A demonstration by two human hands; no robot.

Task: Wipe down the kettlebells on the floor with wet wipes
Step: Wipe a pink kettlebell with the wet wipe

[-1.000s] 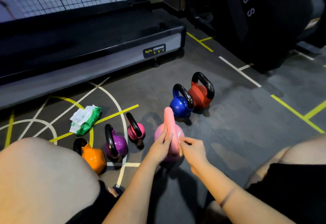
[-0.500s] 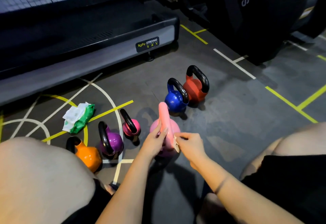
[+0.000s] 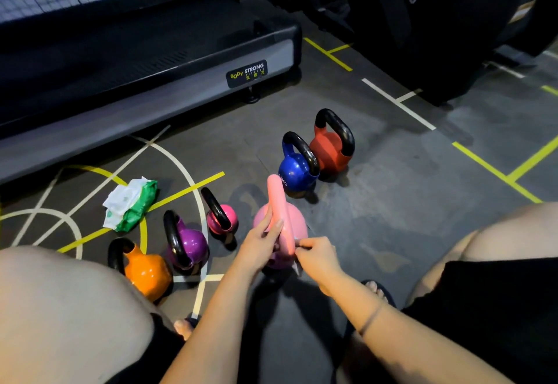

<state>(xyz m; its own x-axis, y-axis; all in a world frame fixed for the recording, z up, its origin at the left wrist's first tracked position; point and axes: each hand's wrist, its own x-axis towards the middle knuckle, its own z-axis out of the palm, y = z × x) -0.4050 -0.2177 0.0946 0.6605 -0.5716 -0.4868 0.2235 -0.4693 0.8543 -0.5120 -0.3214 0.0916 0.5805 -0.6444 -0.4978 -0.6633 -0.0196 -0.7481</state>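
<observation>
Wipe pack (image 3: 133, 204) on floor (image 3: 377, 202), left of kettlebells (image 3: 187, 241) — treadmill (image 3: 151, 60) behind them.

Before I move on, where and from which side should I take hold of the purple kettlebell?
Grip the purple kettlebell by the top of its black handle, coming down from above. The loop stands upright with its top free, while the orange kettlebell sits close beside it on the left.
</observation>
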